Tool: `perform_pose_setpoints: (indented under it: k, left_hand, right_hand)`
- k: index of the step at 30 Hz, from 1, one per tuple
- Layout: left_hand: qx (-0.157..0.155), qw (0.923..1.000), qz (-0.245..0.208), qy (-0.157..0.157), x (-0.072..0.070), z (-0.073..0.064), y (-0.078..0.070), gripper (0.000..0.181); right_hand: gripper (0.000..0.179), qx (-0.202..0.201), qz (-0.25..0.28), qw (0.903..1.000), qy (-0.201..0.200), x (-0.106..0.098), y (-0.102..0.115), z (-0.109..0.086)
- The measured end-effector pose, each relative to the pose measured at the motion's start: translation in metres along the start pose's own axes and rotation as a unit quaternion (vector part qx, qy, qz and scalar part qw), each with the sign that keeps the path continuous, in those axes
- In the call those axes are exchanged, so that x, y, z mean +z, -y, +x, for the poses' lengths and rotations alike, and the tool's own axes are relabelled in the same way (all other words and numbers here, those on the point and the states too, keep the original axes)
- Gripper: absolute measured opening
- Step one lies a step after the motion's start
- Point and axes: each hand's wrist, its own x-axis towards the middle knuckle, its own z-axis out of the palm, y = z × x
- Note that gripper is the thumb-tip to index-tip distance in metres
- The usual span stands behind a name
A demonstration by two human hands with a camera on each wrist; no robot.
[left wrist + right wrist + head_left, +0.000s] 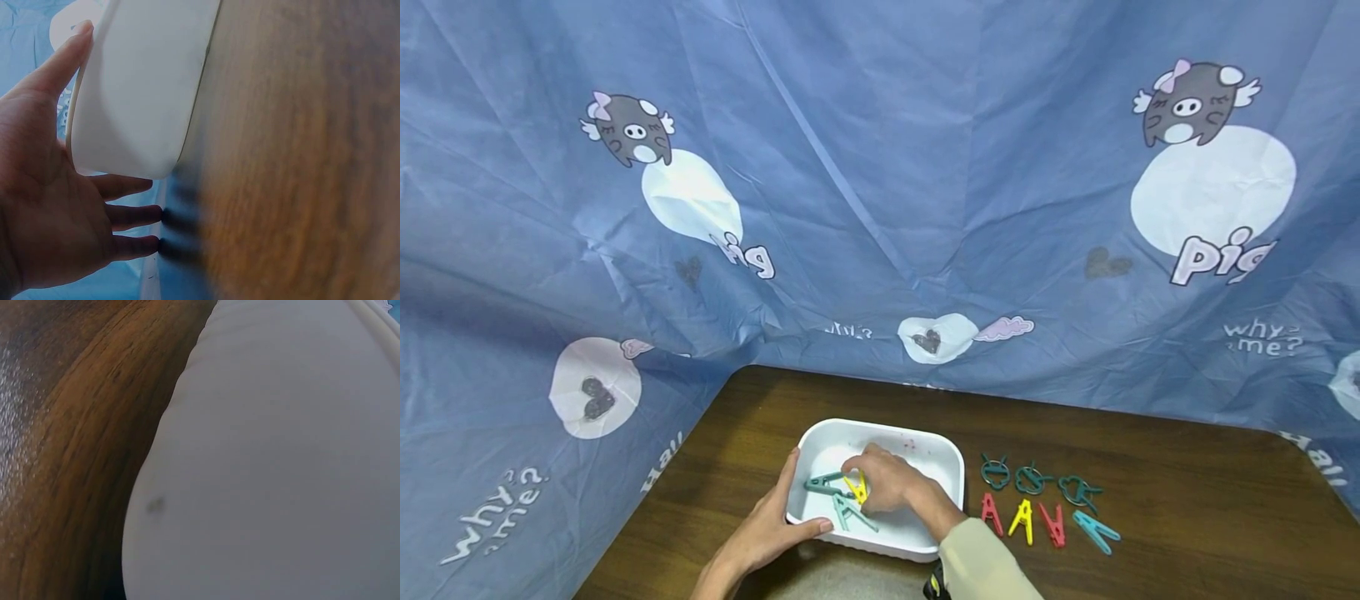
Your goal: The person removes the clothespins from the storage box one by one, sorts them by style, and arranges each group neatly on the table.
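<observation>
A white plastic tray [925,546] stands on the table, its outer wall filling much of both wrist views. My left hand [763,525] lies at the tray's left end, thumb against the front rim and fingers fairly straight along the side; the left wrist view shows the same hand [56,194]. Inside the tray, my right hand [887,479] has curled fingers and pinches a yellow clothespin [860,492], partly hidden by the hand. Beside it lie a dark green clothespin [822,484] and a light green clothespin [853,514]. The right wrist view does not show the right hand.
Right of the tray, several dark green ring-shaped clips [1030,479] form a row. Nearer me are a red clothespin [991,512], a yellow one, another red clothespin [1054,527] and a blue clothespin [1097,532]. A blue printed cloth [925,167] hangs behind the brown table [1187,500].
</observation>
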Motion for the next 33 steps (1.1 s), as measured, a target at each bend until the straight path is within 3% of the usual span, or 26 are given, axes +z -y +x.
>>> perform_pose_setpoints:
  k: [13,24,33]
  left_hand:
    - [0.000,1.0000,0.005,0.001,-0.001,0.001,-0.001,0.118]
    - [0.000,1.0000,0.010,-0.002,0.000,0.000,-0.001,0.118]
    - [-0.005,0.9999,0.011,-0.001,0.000,0.000,-0.001,0.118]
  right_hand:
    - [0.060,0.014,0.026,0.9995,-0.012,0.000,-0.003,-0.003]
    - [0.061,-0.015,0.010,0.9984,-0.055,-0.005,-0.006,-0.007]
    - [0.059,-0.026,0.034,0.9959,-0.080,-0.010,-0.009,-0.010]
